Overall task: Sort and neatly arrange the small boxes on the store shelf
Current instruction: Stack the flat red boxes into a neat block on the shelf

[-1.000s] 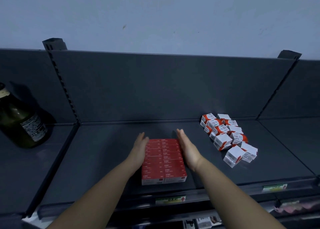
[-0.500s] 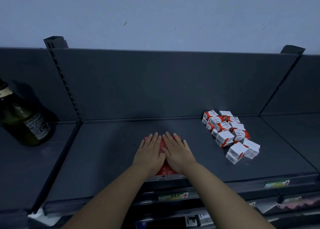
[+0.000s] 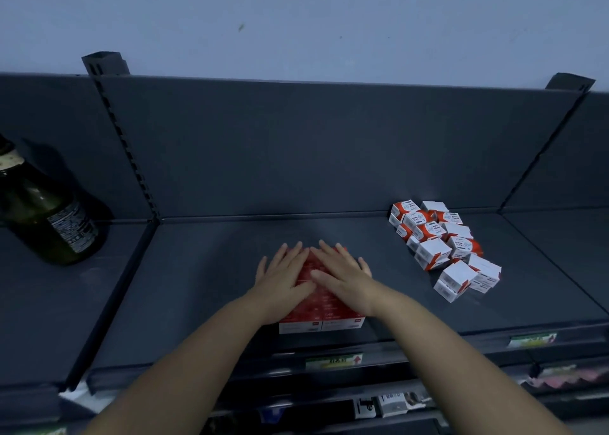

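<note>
Two bare hands are pressing flat on a block of red boxes (image 3: 324, 306) near the front edge of a dark store shelf (image 3: 204, 289).

The left hand (image 3: 283, 281) and right hand (image 3: 342, 278) are lying palm-down side by side on top of the block, fingers (image 3: 298, 253) spread wide and gripping nothing. A loose pile of red-and-white small boxes (image 3: 443, 248) is sitting toward the shelf's right side, reaching its back edge, apart from the hands. A dark green bottle (image 3: 46, 210) is standing on the neighbouring shelf section to the left.
</note>
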`<action>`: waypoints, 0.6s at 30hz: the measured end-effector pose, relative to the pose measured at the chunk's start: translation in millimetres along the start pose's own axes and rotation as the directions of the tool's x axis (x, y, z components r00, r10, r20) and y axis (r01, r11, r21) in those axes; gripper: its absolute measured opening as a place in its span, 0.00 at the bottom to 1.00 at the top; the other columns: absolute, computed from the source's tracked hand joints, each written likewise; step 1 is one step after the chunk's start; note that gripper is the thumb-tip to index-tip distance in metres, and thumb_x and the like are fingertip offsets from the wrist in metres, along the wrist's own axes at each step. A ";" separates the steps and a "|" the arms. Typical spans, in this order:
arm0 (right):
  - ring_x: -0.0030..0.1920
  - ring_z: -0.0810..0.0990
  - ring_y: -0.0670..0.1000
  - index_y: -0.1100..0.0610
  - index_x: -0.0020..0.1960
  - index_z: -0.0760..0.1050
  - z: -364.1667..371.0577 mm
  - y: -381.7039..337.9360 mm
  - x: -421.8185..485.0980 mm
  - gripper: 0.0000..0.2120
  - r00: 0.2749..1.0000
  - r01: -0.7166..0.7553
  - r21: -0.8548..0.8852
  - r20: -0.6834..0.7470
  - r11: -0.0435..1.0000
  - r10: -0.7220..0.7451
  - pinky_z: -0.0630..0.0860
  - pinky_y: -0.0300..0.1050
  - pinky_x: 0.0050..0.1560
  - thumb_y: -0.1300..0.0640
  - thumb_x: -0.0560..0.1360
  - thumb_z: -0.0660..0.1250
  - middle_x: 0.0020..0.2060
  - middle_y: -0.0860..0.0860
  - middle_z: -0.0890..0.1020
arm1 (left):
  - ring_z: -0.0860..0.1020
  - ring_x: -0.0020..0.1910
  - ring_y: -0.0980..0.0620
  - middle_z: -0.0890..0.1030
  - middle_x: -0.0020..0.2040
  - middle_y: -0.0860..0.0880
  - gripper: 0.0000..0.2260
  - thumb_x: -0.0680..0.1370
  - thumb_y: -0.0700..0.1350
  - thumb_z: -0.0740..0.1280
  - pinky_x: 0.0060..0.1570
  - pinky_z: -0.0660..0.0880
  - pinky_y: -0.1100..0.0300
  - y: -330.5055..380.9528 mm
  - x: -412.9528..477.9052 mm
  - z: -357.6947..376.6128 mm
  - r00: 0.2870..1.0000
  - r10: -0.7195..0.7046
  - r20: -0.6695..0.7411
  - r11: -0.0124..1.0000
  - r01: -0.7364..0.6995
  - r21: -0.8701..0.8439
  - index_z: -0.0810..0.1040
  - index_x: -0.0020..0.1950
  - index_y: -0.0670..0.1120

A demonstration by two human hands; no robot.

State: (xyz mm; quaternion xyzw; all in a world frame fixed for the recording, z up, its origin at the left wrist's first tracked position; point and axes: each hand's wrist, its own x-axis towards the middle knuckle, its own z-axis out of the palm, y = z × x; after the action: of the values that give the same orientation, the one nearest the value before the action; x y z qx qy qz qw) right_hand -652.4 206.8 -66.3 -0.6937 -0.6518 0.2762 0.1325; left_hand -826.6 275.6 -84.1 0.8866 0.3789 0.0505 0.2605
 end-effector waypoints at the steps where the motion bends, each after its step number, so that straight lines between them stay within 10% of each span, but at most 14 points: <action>1: 0.78 0.35 0.42 0.38 0.79 0.47 -8.7 2.0 -5.0 0.32 0.998 0.042 -0.008 0.048 0.999 -0.042 0.34 0.57 0.77 0.36 0.80 0.57 0.79 0.38 0.43 | 0.34 0.76 0.58 0.38 0.78 0.59 0.38 0.77 0.69 0.54 0.75 0.35 0.47 -6.0 -4.5 -7.3 0.998 0.032 0.046 0.999 -0.033 0.017 0.41 0.79 0.56; 8: 0.76 0.29 0.43 0.32 0.75 0.33 -40.7 5.3 -19.1 0.63 0.963 0.157 -0.243 0.251 0.957 -0.095 0.30 0.54 0.76 0.31 0.59 0.77 0.78 0.41 0.35 | 0.27 0.73 0.57 0.26 0.74 0.57 0.61 0.57 0.76 0.69 0.73 0.31 0.47 -17.7 -20.3 -40.4 0.962 0.053 0.270 0.976 -0.107 0.190 0.28 0.73 0.64; 18: 0.78 0.38 0.44 0.42 0.77 0.39 -24.1 14.9 -5.2 0.63 0.970 0.154 -0.283 0.227 0.947 -0.090 0.32 0.56 0.77 0.32 0.58 0.78 0.79 0.45 0.47 | 0.35 0.77 0.55 0.39 0.80 0.50 0.66 0.59 0.73 0.72 0.74 0.31 0.48 -1.0 -2.5 -28.2 0.952 0.015 0.306 0.961 -0.098 0.259 0.32 0.78 0.47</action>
State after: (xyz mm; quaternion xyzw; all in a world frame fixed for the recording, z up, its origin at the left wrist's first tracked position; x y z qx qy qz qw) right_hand -626.6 204.2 -53.7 -0.6307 -0.7382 0.2379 -0.0269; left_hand -837.1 286.3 -60.1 0.9217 0.3124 -0.1300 0.1899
